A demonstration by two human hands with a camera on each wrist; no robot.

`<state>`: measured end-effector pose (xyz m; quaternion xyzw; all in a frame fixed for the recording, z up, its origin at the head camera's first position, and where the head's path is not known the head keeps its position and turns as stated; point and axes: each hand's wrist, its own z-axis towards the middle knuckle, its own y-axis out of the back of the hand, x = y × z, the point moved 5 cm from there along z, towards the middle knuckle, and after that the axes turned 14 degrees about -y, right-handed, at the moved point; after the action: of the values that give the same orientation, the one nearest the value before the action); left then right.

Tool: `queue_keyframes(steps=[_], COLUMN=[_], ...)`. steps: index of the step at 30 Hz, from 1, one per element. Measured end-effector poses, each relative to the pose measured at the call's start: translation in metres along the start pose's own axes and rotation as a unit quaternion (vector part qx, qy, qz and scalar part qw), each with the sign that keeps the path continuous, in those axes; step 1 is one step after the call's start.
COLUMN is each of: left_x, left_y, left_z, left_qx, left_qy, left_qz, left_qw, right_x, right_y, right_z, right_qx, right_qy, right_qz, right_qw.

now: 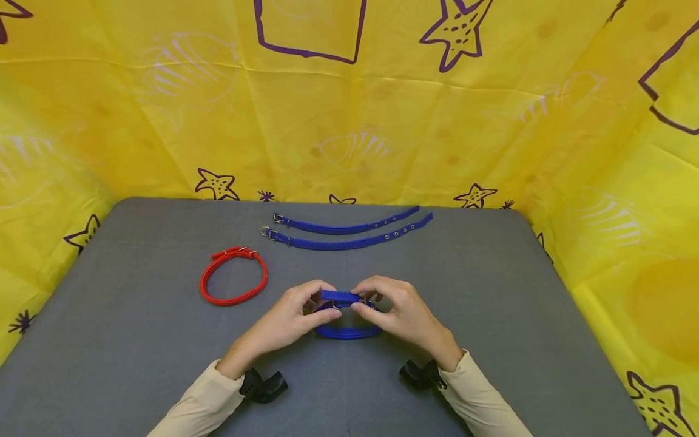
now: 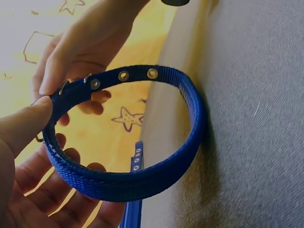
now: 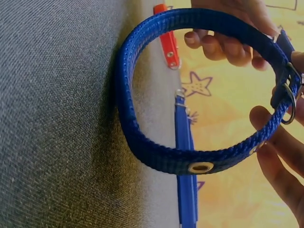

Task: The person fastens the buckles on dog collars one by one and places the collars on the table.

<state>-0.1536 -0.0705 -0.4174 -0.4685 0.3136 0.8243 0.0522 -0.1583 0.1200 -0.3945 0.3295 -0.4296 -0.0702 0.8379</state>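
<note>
A blue collar (image 1: 347,333), bent round into a loop, is between both hands just above the table, its lower edge close to or touching the cloth. My left hand (image 1: 297,309) pinches its top left side with thumb and fingers. On the top right, my right hand (image 1: 398,309) pinches the strap beside the metal buckle. Seen from the left wrist, the strap (image 2: 128,187) passes through the buckle area, with metal eyelets (image 2: 152,73) along one side. A metal ring (image 3: 288,107) shows near the fingers in the right wrist view; the fingers partly hide the buckle.
A red collar (image 1: 233,301), fastened into a loop, lies left of the hands. Two blue collars (image 1: 349,245) (image 1: 341,230) lie stretched out, side by side, toward the back of the grey table (image 1: 136,340). Yellow patterned cloth (image 1: 349,121) surrounds the back and sides.
</note>
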Motion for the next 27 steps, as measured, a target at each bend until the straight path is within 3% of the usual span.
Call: queue_keyframes(steps=[13, 27], left_x=[-0.007, -0.013], left_y=[-0.005, -0.004], left_z=[0.0, -0.001], left_qx=[-0.027, -0.051], left_qy=[-0.006, -0.019], left_qz=[0.011, 0.019], left_qw=[0.9995, 0.9983], right_x=[0.006, 0.005], right_y=[0.001, -0.003], right_z=[0.0, -0.001], right_qx=[-0.025, -0.036], right_qy=[0.045, 0.051], right_qz=[-0.01, 0.009], right_qw=[0.999, 0.998])
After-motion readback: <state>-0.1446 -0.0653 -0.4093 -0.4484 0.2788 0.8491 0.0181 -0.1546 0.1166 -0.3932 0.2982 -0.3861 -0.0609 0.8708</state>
